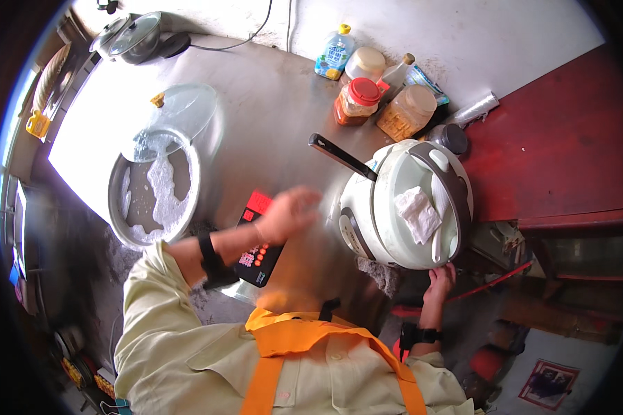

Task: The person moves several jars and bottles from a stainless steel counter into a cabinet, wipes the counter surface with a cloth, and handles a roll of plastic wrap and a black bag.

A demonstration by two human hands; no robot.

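My left hand (292, 215), blurred, hovers over the metal countertop (259, 119). Its fingers are spread loosely, with no object visible in them. Under that forearm lies a flat black panel (259, 267) with red and white writing. A white and grey rice cooker (384, 207) stands to the right; my right hand (440, 280) holds its near right edge, the fingertips against the rim. A crumpled white tissue (419, 214) and a white rice paddle (436, 244) rest on the lid. From beside the cooker sticks a black handle (342, 155), its tool end hidden. A grey cloth (381, 275) shows below the cooker.
A metal basin (113, 199) with suds sits left, a glass lid (187, 111) leaning over it. Along the wall stand a blue bottle (335, 54), a red-capped jar (357, 101) and a tan-lidded jar (407, 111). Pots (137, 39) are far left; a red cabinet (555, 140) borders the right.
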